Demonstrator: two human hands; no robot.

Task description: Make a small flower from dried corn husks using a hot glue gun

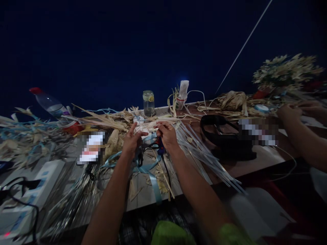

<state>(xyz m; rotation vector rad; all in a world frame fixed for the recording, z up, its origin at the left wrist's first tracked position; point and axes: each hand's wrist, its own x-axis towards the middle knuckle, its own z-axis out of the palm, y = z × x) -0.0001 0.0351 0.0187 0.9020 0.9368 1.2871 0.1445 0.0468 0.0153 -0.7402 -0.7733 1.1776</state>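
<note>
My left hand (132,142) is over the middle of the table, its index finger stretched upward and its thumb apart from it. Nothing shows between them. Close by on the right, my right hand (167,135) has thumb and fingertips pinched together; what they hold, if anything, is too small to make out. Just beyond both hands lie pale dried husk strips (153,126) and a small white and blue roll (138,119). Below the hands, a dark blue tool with a red part (160,147), resembling a glue gun, lies partly hidden beside light blue ribbon (154,182).
Clear plastic sticks (204,153) lie right of my arm, near a black headband-like object (224,139). A glass jar (148,103) stands behind. At left are a tilted bottle (49,103) and a power strip (42,187). Another person's arms (304,132) are at right.
</note>
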